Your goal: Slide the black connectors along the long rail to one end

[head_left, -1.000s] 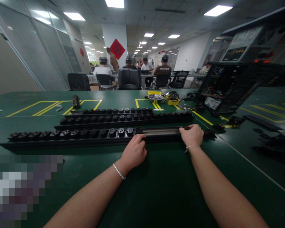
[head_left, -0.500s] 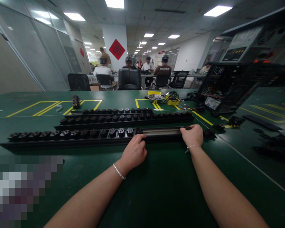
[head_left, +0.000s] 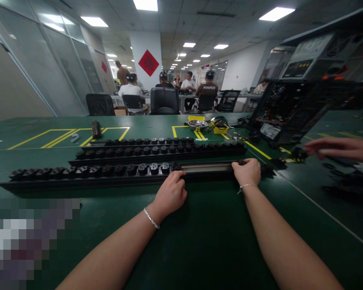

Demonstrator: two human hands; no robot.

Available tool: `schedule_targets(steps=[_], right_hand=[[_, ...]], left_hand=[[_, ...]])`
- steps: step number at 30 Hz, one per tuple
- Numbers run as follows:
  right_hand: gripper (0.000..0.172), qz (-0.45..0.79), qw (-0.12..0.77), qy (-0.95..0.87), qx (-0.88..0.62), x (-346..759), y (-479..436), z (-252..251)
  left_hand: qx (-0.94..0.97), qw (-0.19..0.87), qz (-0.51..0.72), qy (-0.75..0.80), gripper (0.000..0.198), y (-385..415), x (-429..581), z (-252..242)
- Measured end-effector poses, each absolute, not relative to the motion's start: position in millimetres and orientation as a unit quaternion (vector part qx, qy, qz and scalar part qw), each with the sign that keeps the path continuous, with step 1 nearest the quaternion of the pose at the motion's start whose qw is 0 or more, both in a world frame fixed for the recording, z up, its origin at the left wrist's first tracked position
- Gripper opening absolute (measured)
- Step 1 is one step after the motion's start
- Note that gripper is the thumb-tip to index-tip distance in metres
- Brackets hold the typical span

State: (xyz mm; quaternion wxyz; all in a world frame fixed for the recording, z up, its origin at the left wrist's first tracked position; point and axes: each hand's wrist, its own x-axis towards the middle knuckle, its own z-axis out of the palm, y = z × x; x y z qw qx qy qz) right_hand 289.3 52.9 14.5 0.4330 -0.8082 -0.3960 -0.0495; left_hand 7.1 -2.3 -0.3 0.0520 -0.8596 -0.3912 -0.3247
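Observation:
A long black track rail [head_left: 87, 184] lies across the table in front of me. Several round black socket modules [head_left: 142, 168] sit along its left and middle part. To their right runs a bare stretch of silvery channel [head_left: 210, 166]. My left hand [head_left: 173, 191] is closed with its fingertips at the last socket module [head_left: 177, 165] of the row, beside the channel. My right hand [head_left: 248, 172] pinches a dark module [head_left: 242, 162] at the channel's right end; the fingers partly cover it.
Behind lie two more socket-filled rails [head_left: 157, 152]. A metal bowl [head_left: 198, 124] and a yellow bin [head_left: 220, 128] stand farther back. An opened computer case [head_left: 290, 108] is at the right. Another person's hand [head_left: 345, 148] reaches in from the right edge.
My right hand has shifted slightly right along the rail; my left hand stays put. Another person's hand has come into view at the right.

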Motion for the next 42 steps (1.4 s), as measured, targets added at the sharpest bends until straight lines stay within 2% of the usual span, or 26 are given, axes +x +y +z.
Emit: schedule_targets(steps=[42], right_hand=[[0.022,-0.069,0.491,-0.368,-0.786,324.8,62.9,1.9]], left_hand=[[-0.859,0.057,-0.313,-0.401,0.011,-3.6,7.1,1.7]])
